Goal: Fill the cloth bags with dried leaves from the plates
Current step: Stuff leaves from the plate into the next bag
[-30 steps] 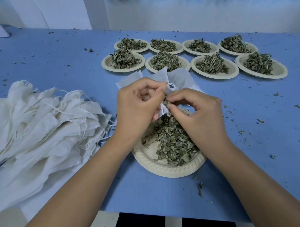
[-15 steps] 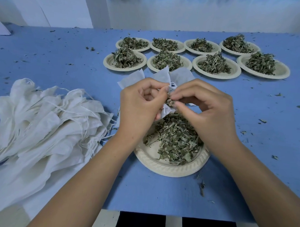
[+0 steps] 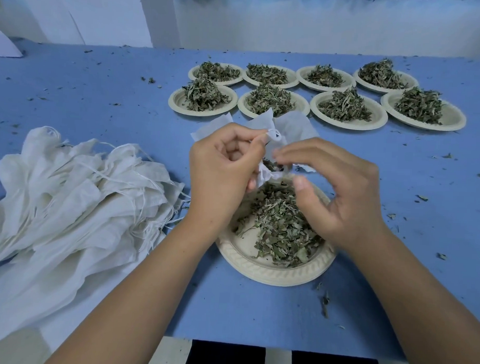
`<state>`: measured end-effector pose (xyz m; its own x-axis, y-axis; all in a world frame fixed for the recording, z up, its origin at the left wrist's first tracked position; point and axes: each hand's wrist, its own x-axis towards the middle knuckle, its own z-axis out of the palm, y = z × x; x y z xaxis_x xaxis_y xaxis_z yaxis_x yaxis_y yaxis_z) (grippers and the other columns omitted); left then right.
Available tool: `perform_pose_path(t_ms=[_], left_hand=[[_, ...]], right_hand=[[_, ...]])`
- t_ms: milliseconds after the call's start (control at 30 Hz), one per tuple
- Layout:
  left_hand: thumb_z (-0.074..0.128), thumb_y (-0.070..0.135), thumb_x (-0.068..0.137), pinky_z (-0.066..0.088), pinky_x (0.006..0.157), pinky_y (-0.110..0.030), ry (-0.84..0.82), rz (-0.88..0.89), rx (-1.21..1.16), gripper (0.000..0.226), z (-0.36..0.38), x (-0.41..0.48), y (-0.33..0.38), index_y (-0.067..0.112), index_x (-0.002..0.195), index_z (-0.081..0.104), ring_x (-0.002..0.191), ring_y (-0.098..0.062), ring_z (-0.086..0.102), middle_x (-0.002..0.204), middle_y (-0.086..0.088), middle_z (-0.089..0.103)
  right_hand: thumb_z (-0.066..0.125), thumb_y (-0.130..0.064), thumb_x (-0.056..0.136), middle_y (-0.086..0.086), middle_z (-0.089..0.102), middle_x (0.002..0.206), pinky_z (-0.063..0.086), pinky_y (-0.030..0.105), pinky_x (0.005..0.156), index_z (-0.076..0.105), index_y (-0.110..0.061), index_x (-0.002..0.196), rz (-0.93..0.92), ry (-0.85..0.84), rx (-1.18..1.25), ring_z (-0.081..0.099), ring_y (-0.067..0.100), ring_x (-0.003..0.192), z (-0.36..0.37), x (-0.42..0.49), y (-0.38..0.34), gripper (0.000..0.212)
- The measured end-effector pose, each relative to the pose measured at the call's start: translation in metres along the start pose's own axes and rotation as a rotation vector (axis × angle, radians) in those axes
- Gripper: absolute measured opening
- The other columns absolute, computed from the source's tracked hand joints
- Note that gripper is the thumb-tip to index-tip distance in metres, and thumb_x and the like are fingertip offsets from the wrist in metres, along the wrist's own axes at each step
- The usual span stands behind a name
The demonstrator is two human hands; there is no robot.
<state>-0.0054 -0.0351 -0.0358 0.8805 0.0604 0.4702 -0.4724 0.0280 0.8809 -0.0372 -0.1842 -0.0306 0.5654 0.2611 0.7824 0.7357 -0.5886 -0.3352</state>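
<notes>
- Holding: left hand (image 3: 225, 178) pinches the mouth of the bag (image 3: 292, 128) between thumb and forefinger. The bag hangs over the far edge of the plate (image 3: 260, 271).
- Right hand (image 3: 342, 193) is above the plate, fingers loosely curved and thumb apart from them. Nothing seen between them.
- Leaves (image 3: 281, 227) are heaped on the plate, and a few dark bits show in the bag mouth.
- Handling, judged: bag is thin, limp and very light, and the mouth will close unless held apart. Best taken at the hem beside the drawstring loop.
- Leaves are dry, brittle and loose, so they are likely to crumble and scatter. Small pinches fed in over the plate should catch the spill.
- Spare bags (image 3: 75, 203) are piled left of the plate; far plates (image 3: 179, 103), eight, sit beyond it on the bench (image 3: 100, 95).
- Hard to make out: right fingertips are blurred. The bag's lower part is behind the left hand, so its fill level is unknown.
- The bench's near edge is cut off below the plate.
</notes>
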Motion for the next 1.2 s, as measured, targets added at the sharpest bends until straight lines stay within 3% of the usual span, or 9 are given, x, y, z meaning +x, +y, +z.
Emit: perform_pose_path(t_ms=[200, 367, 600, 700, 800, 933, 1000, 1100, 1200], left_hand=[[0.069, 0.007, 0.088, 0.038, 0.039, -0.014, -0.125, 0.079, 0.020, 0.017, 0.000, -0.005, 0.001, 0.021, 0.079, 0.069, 0.034, -0.003, 0.046, 0.051, -0.004, 0.057], [0.068, 0.008, 0.090, 0.037, 0.039, -0.014, -0.022, 0.050, 0.012, 0.013, -0.001, 0.000, 0.002, 0.016, 0.079, 0.070, 0.033, -0.004, 0.046, 0.049, 0.004, 0.057], [0.068, 0.004, 0.088, 0.037, 0.038, -0.015, -0.148, 0.064, 0.015, 0.020, 0.000, -0.003, 0.005, 0.021, 0.077, 0.070, 0.035, -0.002, 0.045, 0.051, -0.006, 0.056], [0.068, 0.006, 0.089, 0.035, 0.037, -0.015, -0.050, 0.000, -0.002, 0.016, 0.001, 0.001, 0.003, 0.017, 0.077, 0.070, 0.032, -0.005, 0.043, 0.051, -0.009, 0.056], [0.067, 0.006, 0.090, 0.035, 0.036, -0.014, -0.032, -0.011, -0.002, 0.013, 0.001, 0.001, 0.003, 0.013, 0.079, 0.069, 0.032, -0.004, 0.043, 0.054, -0.018, 0.056], [0.067, 0.005, 0.089, 0.036, 0.037, -0.014, -0.102, 0.056, -0.015, 0.016, -0.001, -0.003, 0.004, 0.017, 0.079, 0.070, 0.032, -0.003, 0.042, 0.051, -0.010, 0.056], [0.068, 0.005, 0.088, 0.037, 0.039, -0.014, -0.125, 0.067, 0.017, 0.015, 0.000, -0.004, 0.004, 0.018, 0.080, 0.070, 0.033, -0.002, 0.043, 0.050, 0.002, 0.056], [0.068, 0.006, 0.089, 0.038, 0.039, -0.014, -0.050, 0.045, 0.040, 0.016, 0.001, -0.002, 0.002, 0.019, 0.080, 0.070, 0.033, -0.003, 0.045, 0.050, 0.007, 0.058], [0.066, 0.007, 0.090, 0.037, 0.038, -0.018, 0.088, -0.005, 0.022, 0.020, -0.002, 0.003, 0.001, 0.020, 0.075, 0.069, 0.033, -0.007, 0.044, 0.049, 0.008, 0.056]], right_hand=[[0.047, -0.032, 0.086, 0.001, 0.065, 0.108, 0.016, 0.039, 0.118, 0.064, -0.012, 0.092, 0.027, -0.405, -0.126, 0.054, 0.011, 0.112, 0.013, -0.001, -0.001, 0.027], [0.049, -0.014, 0.086, 0.007, 0.072, 0.091, 0.035, 0.043, 0.108, 0.073, 0.001, 0.086, -0.084, -0.043, -0.127, 0.068, 0.019, 0.087, 0.001, 0.001, 0.006, 0.027], [0.044, -0.026, 0.092, 0.005, 0.067, 0.111, 0.022, 0.037, 0.117, 0.068, -0.007, 0.103, -0.016, -0.324, -0.082, 0.055, 0.013, 0.112, 0.010, 0.002, 0.000, 0.032], [0.046, -0.015, 0.090, 0.006, 0.071, 0.087, 0.036, 0.042, 0.109, 0.071, -0.002, 0.085, -0.096, -0.108, -0.087, 0.066, 0.019, 0.084, 0.002, 0.002, 0.006, 0.029], [0.045, -0.010, 0.087, 0.011, 0.072, 0.087, 0.041, 0.041, 0.105, 0.072, 0.003, 0.086, -0.140, 0.037, -0.111, 0.068, 0.022, 0.083, 0.003, 0.001, 0.005, 0.030], [0.046, -0.023, 0.091, 0.005, 0.066, 0.109, 0.021, 0.032, 0.116, 0.066, -0.005, 0.105, -0.010, -0.264, -0.114, 0.054, 0.009, 0.108, 0.010, 0.003, 0.000, 0.031], [0.053, -0.023, 0.090, 0.003, 0.066, 0.103, 0.018, 0.020, 0.109, 0.066, -0.010, 0.096, 0.025, -0.385, -0.110, 0.046, 0.000, 0.101, 0.013, 0.001, 0.000, 0.020], [0.056, -0.017, 0.089, 0.000, 0.070, 0.099, 0.027, 0.029, 0.112, 0.071, -0.010, 0.092, 0.106, -0.294, 0.012, 0.060, 0.011, 0.100, 0.006, 0.003, 0.001, 0.017], [0.046, -0.016, 0.088, 0.015, 0.069, 0.072, 0.050, 0.040, 0.077, 0.071, -0.004, 0.068, 0.231, -0.003, 0.267, 0.064, 0.025, 0.070, -0.015, 0.007, 0.008, 0.034]])
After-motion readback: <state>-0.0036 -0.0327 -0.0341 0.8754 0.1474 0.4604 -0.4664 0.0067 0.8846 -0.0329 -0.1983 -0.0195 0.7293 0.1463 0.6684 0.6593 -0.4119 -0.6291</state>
